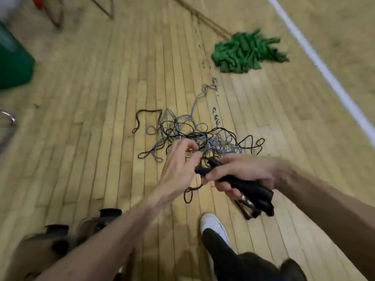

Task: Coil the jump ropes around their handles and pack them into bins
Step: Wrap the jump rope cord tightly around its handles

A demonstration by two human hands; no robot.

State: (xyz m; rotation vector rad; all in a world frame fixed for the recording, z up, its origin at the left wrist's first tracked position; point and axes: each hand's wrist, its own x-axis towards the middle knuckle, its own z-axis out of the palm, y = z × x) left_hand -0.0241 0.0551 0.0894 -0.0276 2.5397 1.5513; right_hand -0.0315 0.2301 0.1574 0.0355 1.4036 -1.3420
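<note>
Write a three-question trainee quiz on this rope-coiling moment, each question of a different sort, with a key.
1. True or false: the right hand holds the black handles in a closed grip.
2. Multiple choice: the tangle of ropes lies on A) a table, B) the wooden floor, C) inside a bin.
3. Fill in: the mop head lying beyond the tangle is ____ in colour.

Key
1. True; the fingers wrap the handles.
2. B; grey and black ropes are spread loose on the boards, ahead of the left hand, which pinches a black strand.
3. Green.
</note>
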